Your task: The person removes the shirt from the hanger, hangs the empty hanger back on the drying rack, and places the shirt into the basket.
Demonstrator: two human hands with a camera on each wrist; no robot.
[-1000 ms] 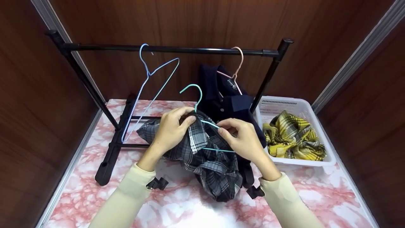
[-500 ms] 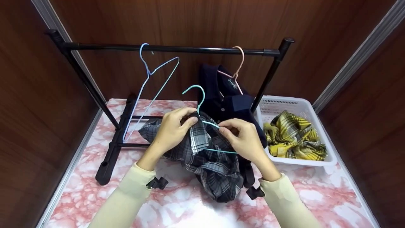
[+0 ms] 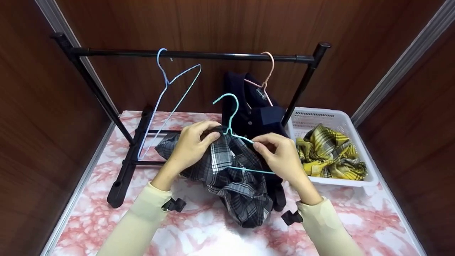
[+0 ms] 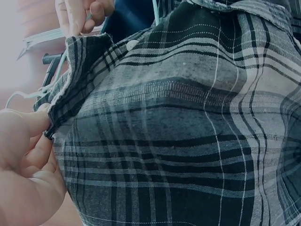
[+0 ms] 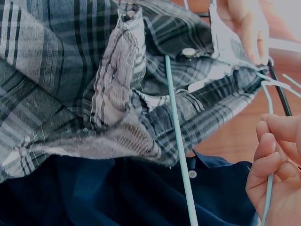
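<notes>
A black-and-grey plaid shirt lies bunched in front of the rack. My left hand pinches its collar between thumb and fingers, seen closely in the left wrist view at the collar edge. A mint-green wire hanger is partly inside the shirt; its hook and neck stand out above the collar. The right shoulder wire is pinched by my right hand. In the right wrist view the hanger's bottom bar crosses the shirt opening, and fabric hides the hanger's left part.
A black rack spans the back. From it hang a bare blue hanger on the left and a navy shirt on a pink hanger at right. A white basket with a yellow plaid garment stands right of it.
The mint hanger has shifted right, exposing its neck above the collar. My right hand moved right along with it, while the left hand stays at the collar.
</notes>
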